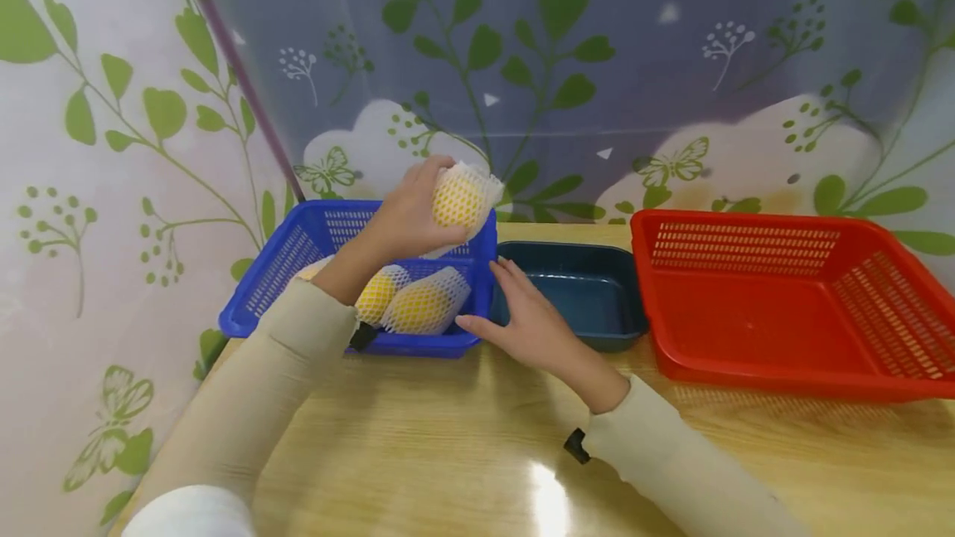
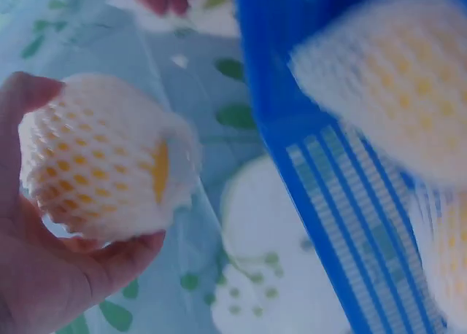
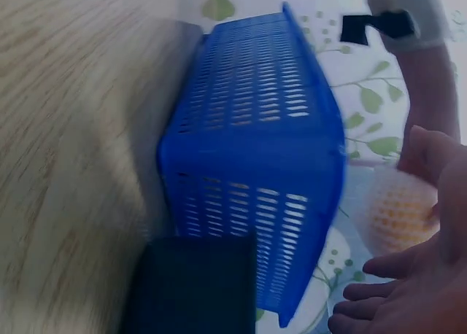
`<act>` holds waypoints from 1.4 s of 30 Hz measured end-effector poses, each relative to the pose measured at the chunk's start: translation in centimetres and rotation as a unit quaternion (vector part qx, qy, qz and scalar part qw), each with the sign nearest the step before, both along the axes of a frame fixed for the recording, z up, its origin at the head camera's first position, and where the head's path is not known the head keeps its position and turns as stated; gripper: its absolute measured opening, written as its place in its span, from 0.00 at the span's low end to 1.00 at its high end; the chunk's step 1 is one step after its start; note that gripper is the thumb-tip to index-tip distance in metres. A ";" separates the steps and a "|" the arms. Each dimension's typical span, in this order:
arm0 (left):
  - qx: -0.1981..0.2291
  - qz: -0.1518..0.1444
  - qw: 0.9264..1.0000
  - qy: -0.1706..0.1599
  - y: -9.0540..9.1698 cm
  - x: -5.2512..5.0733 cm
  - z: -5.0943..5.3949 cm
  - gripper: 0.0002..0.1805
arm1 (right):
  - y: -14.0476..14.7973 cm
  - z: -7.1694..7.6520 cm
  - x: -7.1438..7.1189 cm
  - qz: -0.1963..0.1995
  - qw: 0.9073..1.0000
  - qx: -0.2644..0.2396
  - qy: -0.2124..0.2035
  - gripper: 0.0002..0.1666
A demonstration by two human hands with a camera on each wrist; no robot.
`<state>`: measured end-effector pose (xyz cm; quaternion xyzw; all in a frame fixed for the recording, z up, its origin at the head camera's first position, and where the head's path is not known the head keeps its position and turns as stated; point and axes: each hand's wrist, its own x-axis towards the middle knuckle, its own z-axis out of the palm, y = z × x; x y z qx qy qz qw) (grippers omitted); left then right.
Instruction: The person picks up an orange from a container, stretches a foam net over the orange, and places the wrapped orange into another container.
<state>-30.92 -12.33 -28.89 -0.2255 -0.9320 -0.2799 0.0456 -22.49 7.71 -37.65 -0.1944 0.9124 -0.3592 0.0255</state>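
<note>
My left hand (image 1: 409,215) grips a yellow fruit in a white foam net (image 1: 458,204) and holds it above the blue basket (image 1: 358,344). In the left wrist view, thumb and fingers curl round that netted fruit (image 2: 102,159). Inside the blue basket lie more netted fruits (image 1: 421,305), partly hidden by the left forearm. Holding nothing, my right hand (image 1: 533,321) has its fingers spread by the basket's right side, over the near left part of the dark teal bin (image 1: 574,252). Whether it touches the rim, I cannot tell.
Right of the teal bin stands a red basket (image 1: 746,330) with slotted walls. All three containers sit on a light wooden table (image 1: 418,437). Behind them and on the left hangs a leaf-patterned curtain (image 1: 485,48).
</note>
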 end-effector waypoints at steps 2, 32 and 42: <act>-0.053 0.001 0.998 0.018 -0.3 -1.0 -0.2 0.47 | -0.6 -0.4 -0.2 0.000 1.000 0.023 0.000 0.61; -0.349 -0.098 0.928 -0.088 0.7 -7.1 -6.6 0.40 | -2.3 -1.1 -0.3 0.000 0.989 0.141 0.038 0.68; -0.350 -0.089 0.925 -0.115 0.5 -7.5 -7.4 0.38 | -2.2 -1.0 -0.6 0.006 0.987 0.155 0.048 0.68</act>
